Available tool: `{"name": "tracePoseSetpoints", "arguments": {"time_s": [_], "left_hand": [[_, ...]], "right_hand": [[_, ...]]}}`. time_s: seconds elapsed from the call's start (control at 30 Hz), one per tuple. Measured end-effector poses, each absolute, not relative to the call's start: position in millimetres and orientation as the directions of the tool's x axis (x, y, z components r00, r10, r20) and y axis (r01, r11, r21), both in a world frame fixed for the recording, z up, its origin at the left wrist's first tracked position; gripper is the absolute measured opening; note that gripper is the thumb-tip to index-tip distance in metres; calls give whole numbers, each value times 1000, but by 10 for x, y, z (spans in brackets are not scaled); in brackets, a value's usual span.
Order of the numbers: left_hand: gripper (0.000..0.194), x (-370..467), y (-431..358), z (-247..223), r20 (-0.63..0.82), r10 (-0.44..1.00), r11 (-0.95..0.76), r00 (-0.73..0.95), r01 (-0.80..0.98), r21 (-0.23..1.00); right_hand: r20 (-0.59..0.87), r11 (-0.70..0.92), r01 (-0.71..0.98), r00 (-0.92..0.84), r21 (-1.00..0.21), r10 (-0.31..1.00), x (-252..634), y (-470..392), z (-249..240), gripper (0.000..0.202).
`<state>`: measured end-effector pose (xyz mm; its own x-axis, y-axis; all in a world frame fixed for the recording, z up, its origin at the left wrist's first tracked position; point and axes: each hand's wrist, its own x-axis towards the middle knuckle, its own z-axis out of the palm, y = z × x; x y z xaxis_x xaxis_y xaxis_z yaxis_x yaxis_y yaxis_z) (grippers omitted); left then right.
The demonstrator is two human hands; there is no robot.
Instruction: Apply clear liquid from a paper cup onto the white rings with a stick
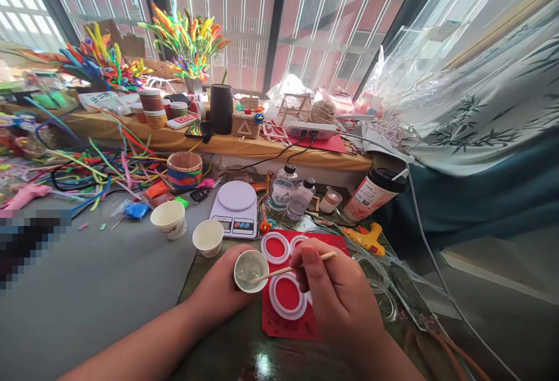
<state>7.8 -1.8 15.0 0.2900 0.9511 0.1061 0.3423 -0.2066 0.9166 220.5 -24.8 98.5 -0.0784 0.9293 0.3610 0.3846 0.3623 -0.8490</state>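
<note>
My left hand (218, 288) is wrapped around a small paper cup (257, 258) with clear, slightly cloudy liquid (248, 269) in it. Between the thumb and fingers of my right hand (338, 290) is a thin wooden stick (279, 273), its lower end dipping into the liquid. Just right of the cup, partly under my right hand, several pale lilac ring-shaped molds (288, 314) lie on a red sheet (277, 327). Two more paper cups, a nearer one (208, 240) and a farther one (169, 218), stand left of the held cup.
Behind the cups sits a white digital scale (237, 197). Two clear bottles (282, 191) stand beside it. A takeaway cup (369, 194) and a yellow glue gun (370, 240) are at right, near a hanging cable (421, 223). Pipe cleaners (124, 162) clutter the left.
</note>
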Motion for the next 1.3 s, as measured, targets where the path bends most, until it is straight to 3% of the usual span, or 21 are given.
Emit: {"name": "tracePoseSetpoints", "arguments": {"time_s": [0.07,0.2,0.37,0.47,0.6,0.77,0.9,1.03,1.2,1.3], "left_hand": [[36,71,-14,135,109,951,-209,290,341,916],[32,75,-6,131,115,947,-216,299,330,919],[35,90,-18,140,118,952,-211,282,327,921],[35,85,-24,132,119,955,-207,273,321,924],[36,72,-21,131,104,957,-195,269,335,922],[32,75,-12,149,114,951,-211,287,336,918],[32,72,-14,120,115,949,-212,293,325,922],[37,61,-8,67,100,952,-201,290,344,917],[36,59,-1,75,108,950,-212,292,354,911],[36,63,-7,94,120,949,-223,291,354,908]], "right_hand": [[367,341,395,-11,-853,930,2206,-246,994,49],[333,342,301,-81,-890,939,2269,-216,1000,54],[324,307,394,-26,-866,946,2354,-151,985,54],[368,355,418,-52,-836,928,2304,-158,990,51],[420,454,324,-173,-830,891,2241,-201,1016,52],[311,297,416,-36,-860,950,2277,-198,1061,52],[294,341,362,-180,-868,939,2301,-181,1087,54],[283,273,351,-22,-896,959,2334,-182,1074,53],[286,331,283,-189,-900,939,2328,-206,1064,51],[296,305,347,-80,-887,952,2317,-227,1070,52]]}}
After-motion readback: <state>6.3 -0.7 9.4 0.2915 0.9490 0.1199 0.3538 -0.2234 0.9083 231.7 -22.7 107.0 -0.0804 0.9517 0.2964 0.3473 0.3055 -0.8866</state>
